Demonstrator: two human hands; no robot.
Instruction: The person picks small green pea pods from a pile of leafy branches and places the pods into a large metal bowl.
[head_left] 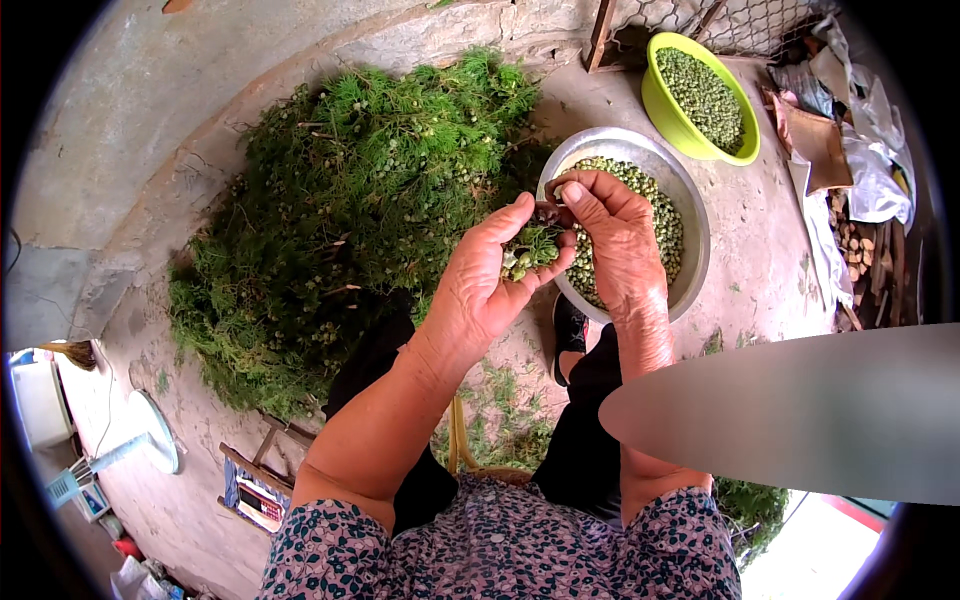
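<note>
Green sprigs with small pods [527, 250] lie cupped in the left hand [490, 280], while the right hand [612, 235] pinches at them, fingertips closed on the bunch. Both hands meet above the near-left rim of a metal bowl [690, 215] of shelled green peas. A heap of leafy plants [360, 200] sprawls left; a lime-green basin [660, 105] sits far right.

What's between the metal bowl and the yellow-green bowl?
Bare concrete floor: the head view shows nothing lying between the metal bowl and the yellow-green bowl, both holding green seeds.
</note>
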